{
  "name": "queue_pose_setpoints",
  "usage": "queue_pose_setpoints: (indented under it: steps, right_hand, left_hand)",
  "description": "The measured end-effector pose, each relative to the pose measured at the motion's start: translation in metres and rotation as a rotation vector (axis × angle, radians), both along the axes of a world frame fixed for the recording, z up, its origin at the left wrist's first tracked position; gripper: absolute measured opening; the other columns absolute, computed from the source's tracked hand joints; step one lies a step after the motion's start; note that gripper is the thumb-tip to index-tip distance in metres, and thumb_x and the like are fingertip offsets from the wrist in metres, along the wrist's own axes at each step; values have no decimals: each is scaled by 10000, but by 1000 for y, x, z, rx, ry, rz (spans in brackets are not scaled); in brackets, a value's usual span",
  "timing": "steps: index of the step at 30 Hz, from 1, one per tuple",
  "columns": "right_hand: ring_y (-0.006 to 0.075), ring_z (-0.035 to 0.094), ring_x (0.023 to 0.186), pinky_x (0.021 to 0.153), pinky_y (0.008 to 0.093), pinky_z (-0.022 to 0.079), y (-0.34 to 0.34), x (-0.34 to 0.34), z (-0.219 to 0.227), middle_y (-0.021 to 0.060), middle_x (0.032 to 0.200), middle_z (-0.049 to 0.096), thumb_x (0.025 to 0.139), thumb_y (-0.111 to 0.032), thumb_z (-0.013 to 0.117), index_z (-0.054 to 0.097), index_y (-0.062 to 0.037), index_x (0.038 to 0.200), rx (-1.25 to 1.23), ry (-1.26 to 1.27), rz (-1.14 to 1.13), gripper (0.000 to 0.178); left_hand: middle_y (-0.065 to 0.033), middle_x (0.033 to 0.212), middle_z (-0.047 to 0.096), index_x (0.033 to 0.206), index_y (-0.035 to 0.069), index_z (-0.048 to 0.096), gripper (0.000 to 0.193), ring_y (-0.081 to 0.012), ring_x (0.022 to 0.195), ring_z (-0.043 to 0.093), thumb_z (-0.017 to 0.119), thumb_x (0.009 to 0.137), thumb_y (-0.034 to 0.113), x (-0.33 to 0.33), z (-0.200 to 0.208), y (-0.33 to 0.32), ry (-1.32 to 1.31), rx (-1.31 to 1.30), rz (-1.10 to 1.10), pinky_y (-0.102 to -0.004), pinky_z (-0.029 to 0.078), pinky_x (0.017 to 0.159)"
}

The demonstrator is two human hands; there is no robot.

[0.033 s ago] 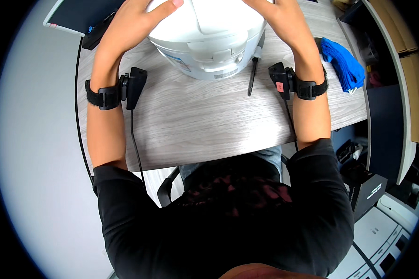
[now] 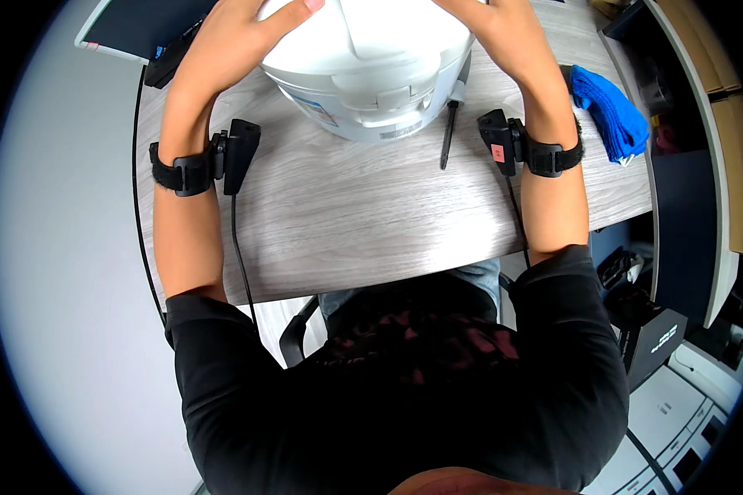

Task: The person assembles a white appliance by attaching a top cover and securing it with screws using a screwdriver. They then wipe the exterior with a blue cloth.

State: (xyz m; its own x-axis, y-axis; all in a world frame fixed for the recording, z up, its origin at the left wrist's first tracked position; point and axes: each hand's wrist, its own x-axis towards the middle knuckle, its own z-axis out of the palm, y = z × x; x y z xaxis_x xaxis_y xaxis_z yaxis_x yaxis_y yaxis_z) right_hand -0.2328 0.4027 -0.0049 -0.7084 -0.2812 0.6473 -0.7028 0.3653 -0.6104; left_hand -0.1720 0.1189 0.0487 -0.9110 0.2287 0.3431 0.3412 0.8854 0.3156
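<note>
Grey desk (image 2: pixel 347 214), white tub (image 2: pixel 367 78) up front
Left hand (image 2: pixel 235 41) and right hand (image 2: pixel 502 31) flank it, thumbs on top; firm grip or not, cannot tell

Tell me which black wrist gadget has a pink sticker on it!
The right-wrist gadget: its pink sticker faces up, while the left-wrist gadget shows only plain black.

right of your grip you have a blue cloth (image 2: pixel 609 114) on the desk (image 2: pixel 363 214), with a shelf unit (image 2: pixel 681 223) beyond; nearer you than the grip lies a slim dark-shafted tool (image 2: pixel 448 136); left of your grip, a dark, pale-framed panel (image 2: pixel 143 26).
</note>
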Motion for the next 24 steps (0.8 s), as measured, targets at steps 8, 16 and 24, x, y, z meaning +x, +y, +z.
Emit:
queue_pose_setpoints:
  steps: [8, 16, 24]
  right_hand:
    - [366, 527, 1349, 1132, 399, 405, 1, 12, 16, 248, 1431, 554, 901, -328, 739, 577, 39, 1367, 73, -55, -15, 615]
    - [357, 497, 1383, 1154, 397, 376, 1, 5, 8, 241, 1457, 539, 914, -302, 725, 560, 20, 1391, -40, -46, 44, 598]
    - [258, 478, 1358, 1107, 353, 405, -7, 2, -1, 206, 1458, 503, 934, -290, 717, 329, 39, 1536, -293, -346, 178, 788]
  left_hand:
    - [-296, 1468, 502, 1388, -76, 559, 598, -404, 1360, 506, 686, 939, 299, 11, 22, 10, -39, 13, -78, -405, 395, 1139]
    - [-311, 1526, 447, 1459, -28, 501, 665, -428, 1445, 416, 652, 961, 387, -4, 4, 0, 1, -104, 11, -430, 342, 1188]
    - [-176, 1545, 502, 1388, 150, 648, 634, -351, 1377, 516, 832, 814, 346, 41, -16, 21, 400, 182, -277, -451, 344, 1169]
